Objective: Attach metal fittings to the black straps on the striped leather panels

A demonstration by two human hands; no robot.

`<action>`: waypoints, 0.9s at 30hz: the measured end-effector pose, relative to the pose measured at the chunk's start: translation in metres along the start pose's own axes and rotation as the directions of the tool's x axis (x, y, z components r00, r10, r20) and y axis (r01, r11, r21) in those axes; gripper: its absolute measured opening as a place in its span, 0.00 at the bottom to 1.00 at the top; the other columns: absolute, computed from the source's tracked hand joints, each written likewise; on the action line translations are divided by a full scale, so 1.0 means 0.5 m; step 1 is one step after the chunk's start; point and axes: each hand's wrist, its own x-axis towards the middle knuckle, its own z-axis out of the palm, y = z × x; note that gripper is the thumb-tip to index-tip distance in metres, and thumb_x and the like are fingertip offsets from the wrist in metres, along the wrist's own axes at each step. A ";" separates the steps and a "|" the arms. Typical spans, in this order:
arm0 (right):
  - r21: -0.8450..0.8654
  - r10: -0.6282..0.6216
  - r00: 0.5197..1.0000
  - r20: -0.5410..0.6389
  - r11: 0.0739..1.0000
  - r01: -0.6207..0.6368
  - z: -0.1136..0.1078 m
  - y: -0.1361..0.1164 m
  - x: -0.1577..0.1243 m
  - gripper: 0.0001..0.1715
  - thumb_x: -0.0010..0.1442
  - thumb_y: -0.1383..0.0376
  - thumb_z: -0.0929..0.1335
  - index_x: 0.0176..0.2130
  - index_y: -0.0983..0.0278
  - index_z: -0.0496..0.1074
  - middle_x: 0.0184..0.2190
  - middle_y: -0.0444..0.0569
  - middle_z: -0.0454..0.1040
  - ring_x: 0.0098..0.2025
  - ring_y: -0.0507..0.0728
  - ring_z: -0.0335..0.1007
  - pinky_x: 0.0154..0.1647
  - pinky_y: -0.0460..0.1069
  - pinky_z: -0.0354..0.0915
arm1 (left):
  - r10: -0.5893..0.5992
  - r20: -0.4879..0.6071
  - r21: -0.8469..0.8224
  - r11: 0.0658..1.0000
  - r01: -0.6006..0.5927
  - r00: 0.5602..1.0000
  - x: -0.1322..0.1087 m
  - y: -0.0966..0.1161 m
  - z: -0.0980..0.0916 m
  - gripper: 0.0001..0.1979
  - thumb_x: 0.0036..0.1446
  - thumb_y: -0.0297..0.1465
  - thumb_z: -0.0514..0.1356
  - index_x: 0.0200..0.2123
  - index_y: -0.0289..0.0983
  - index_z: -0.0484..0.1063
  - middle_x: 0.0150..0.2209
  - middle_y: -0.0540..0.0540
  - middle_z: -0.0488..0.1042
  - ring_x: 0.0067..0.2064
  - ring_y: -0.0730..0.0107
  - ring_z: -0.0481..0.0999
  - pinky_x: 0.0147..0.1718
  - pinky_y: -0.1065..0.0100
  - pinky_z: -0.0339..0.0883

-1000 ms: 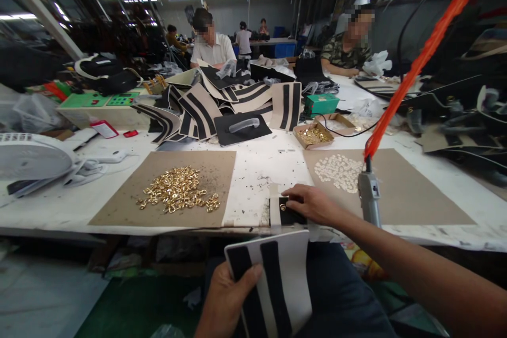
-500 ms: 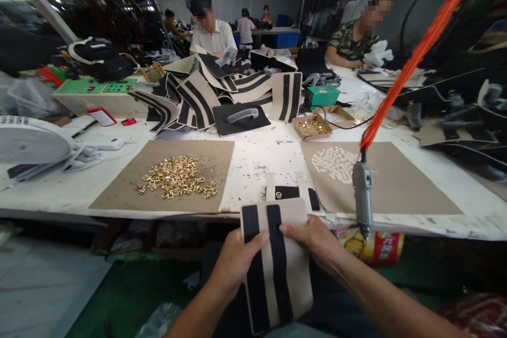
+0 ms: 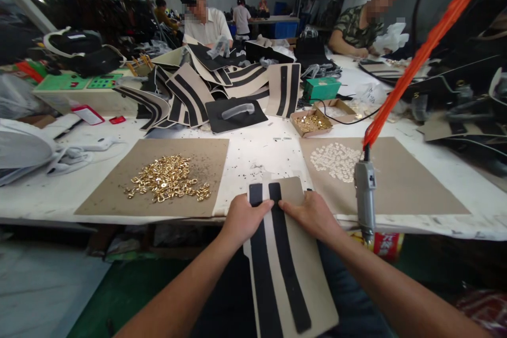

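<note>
Head view, left hand [image 3: 243, 219] and right hand [image 3: 316, 215] grasping beige panel [image 3: 304, 269], 2 black stripes [image 3: 288, 259]

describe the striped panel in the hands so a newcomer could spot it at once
Start from the white table and follow it to its near side. There, the left hand and right hand grip a beige panel with two black stripes. Unlike the striped panels heaped farther back, this one is held.

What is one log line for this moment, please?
left hand: holds panel | right hand: holds same panel | tool: hangs at right | gold pieces: on left sheet | white pieces: on right sheet
</note>
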 end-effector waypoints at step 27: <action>-0.536 -0.080 0.995 -0.053 0.843 0.040 0.014 0.030 0.067 0.20 0.62 0.58 0.69 0.50 0.64 0.78 0.43 0.57 0.82 0.47 0.67 0.78 0.48 0.53 0.70 | -0.081 0.085 0.124 0.990 0.070 0.993 0.084 -0.011 0.021 0.06 0.54 0.31 0.64 0.35 0.40 0.81 0.36 0.47 0.84 0.38 0.60 0.82 0.38 0.64 0.71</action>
